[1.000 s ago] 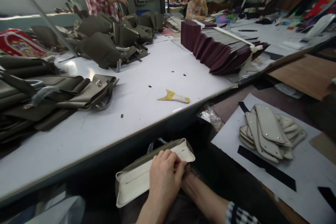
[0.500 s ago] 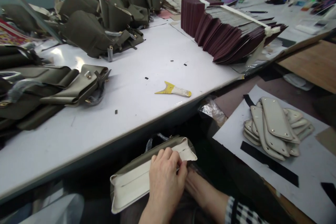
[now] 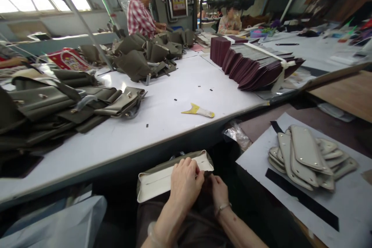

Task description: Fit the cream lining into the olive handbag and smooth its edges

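A dark olive bag (image 3: 161, 166) with a cream base panel lies on my lap, tilted up to the right, below the table edge. My left hand (image 3: 186, 180) rests over the panel's right part, its fingers curled at the near edge of the bag. Close by on the right, my right hand (image 3: 220, 193) has its thumb and fingers pinched by a small dark piece near the bag's right end. What lies between the fingertips of either hand is too small to make out.
Olive bags (image 3: 40, 104) pile up on the white table (image 3: 162, 112), with a yellow-tipped tool (image 3: 199, 110) near its edge. Beyond stand bundled maroon pieces (image 3: 247, 64). Cream straps (image 3: 308, 151) lie at right. A person in a checked shirt (image 3: 141, 17) stands behind the table.
The view has tilted up, showing more of the room. My right hand, earlier mostly hidden behind the left, has moved right and now shows beside the bag. My left hand stays on the bag.
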{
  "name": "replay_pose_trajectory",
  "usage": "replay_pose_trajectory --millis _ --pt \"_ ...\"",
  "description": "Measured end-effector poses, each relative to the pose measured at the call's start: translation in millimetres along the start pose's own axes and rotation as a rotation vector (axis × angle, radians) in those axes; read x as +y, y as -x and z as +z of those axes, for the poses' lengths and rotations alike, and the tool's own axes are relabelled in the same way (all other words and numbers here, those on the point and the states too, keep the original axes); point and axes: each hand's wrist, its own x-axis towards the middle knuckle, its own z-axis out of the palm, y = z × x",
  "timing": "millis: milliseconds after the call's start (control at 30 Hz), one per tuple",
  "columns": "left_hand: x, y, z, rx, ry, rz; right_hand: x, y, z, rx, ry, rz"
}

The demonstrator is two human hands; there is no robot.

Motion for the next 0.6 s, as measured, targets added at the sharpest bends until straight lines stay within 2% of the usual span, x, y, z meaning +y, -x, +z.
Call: replay_pose_trajectory --millis 33,67,200,233,267,367,600 --pt "0 2 1.3 0.017 -0.003 0.007 -5 9 -9 0.02 0.031 -0.055" --pt "0 4 2.4 0.034 -0.008 0.013 -11 19 -17 0.026 0.083 -0.17" --pt "2 10 4.1 0.081 -0.053 0.033 -31 50 -34 -0.05 0.446 -0.957" --pt "2 12 3.7 0.092 -0.066 0.034 -34 53 -34 -0.059 0.55 -1.104" --pt "2 14 3.1 0.1 -0.074 0.036 -35 53 -33 -0.057 0.636 -1.193" --pt "-3 22 1.6 0.124 -0.066 0.032 -34 50 -27 -0.021 0.824 -1.286" --pt "-21 39 1.5 0.147 0.102 -0.027 -38 51 -13 0.052 1.044 -1.278"
